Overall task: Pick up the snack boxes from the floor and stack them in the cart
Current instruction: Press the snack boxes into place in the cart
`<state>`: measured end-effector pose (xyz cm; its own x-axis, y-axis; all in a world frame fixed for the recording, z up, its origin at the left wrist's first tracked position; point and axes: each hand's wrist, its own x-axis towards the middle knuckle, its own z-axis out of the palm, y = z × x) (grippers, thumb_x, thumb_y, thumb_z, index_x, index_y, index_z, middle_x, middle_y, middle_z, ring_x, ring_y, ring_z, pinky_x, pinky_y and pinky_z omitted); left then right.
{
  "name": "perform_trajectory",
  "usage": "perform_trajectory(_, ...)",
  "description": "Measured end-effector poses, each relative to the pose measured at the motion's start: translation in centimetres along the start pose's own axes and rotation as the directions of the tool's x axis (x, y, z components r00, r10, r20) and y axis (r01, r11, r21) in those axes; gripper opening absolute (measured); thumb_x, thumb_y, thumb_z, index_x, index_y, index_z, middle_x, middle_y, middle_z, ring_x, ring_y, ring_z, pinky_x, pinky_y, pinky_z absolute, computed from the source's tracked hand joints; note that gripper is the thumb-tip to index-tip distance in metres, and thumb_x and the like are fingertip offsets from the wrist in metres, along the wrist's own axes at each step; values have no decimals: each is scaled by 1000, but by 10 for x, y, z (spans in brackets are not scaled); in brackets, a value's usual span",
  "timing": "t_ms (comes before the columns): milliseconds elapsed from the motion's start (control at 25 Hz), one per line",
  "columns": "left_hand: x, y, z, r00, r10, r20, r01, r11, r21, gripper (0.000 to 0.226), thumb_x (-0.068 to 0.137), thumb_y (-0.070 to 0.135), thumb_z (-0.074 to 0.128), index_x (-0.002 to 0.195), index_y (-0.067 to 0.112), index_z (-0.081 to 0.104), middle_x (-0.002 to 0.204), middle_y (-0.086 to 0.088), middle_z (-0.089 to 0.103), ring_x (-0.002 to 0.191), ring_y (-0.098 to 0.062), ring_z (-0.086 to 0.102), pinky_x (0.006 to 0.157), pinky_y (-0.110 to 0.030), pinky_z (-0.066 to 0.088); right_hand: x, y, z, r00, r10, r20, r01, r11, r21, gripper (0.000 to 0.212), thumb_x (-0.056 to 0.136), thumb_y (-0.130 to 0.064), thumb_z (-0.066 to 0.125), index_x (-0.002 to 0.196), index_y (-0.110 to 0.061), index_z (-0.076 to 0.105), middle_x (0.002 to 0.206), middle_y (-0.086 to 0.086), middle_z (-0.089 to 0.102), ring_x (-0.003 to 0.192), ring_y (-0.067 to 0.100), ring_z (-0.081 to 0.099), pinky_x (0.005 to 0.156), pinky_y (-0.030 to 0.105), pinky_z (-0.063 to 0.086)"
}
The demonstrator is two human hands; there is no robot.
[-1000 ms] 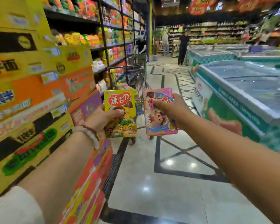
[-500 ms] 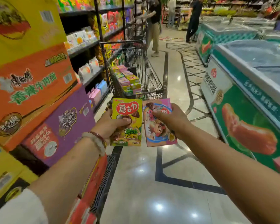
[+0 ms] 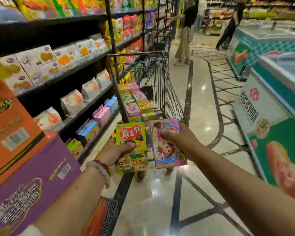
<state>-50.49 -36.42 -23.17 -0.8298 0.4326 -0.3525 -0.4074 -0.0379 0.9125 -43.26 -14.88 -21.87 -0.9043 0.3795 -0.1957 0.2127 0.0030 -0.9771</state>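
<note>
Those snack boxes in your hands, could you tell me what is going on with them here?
A person in a shop aisle holds one snack box in each hand: the left hand grips a green box, the right hand a pink box. Just ahead stands a wire cart with similar boxes stacked along its left side. Neither held box is in it yet.

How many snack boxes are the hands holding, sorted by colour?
Yellow-green box, in the left hand: 1
Pink box, in the right hand: 1
Total: 2
</note>
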Motion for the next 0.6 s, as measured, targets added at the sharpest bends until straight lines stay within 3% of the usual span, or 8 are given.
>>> perform_trajectory(80,45,16,0,999,-14,-35,13,1000,-23,69,54,12,82,118,3,55,100,-20,71,93,-39,67,86,-61,50,56,-11,-4,1000,5,8,-5,1000,-23,64,64,-36,83,115,-7,57,100,15,71,85,28,72,79,48,58)
perform_trajectory(160,93,32,-1,997,-21,-72,16,998,-61,68,53,13,80,116,4,56,100,-21,70,97,-43,65,87,-64,47,115,-21,-3,999,5,33,-4,999,-39,52,73,-29,80,114,-7,56,99,14,71,85,27,72,78,45,59)
perform_trajectory(280,170,52,-11,994,-1,-109,-5,999,-54,54,61,6,81,110,4,58,98,-21,70,97,-44,62,90,-62,46,199,-30,8,997,10,79,-6,998,-59,44,78,-24,77,112,-7,56,98,16,71,83,28,72,75,43,60)
perform_trajectory(360,226,64,-20,992,-5,-124,-1,999,-53,35,72,-2,74,104,4,61,90,-16,72,84,-34,67,81,-50,54,255,-29,16,995,19,95,-14,998,-59,48,77,-25,78,115,-4,55,99,18,71,82,30,72,74,44,60)
perform_trajectory(480,299,86,-26,995,-19,-100,15,999,-36,30,76,-3,68,106,-1,62,85,-14,73,74,-29,68,75,-46,58,329,-30,26,996,46,80,-43,999,-31,55,73,-24,80,116,0,56,99,20,70,82,32,72,71,43,59)
perform_trajectory(600,359,102,-26,991,-52,-125,45,998,-52,15,80,-6,63,93,2,64,68,-7,72,58,-20,69,56,-33,59,392,-34,28,992,87,86,-86,996,-14,48,77,-19,78,115,0,56,101,20,70,83,31,71,67,37,59)
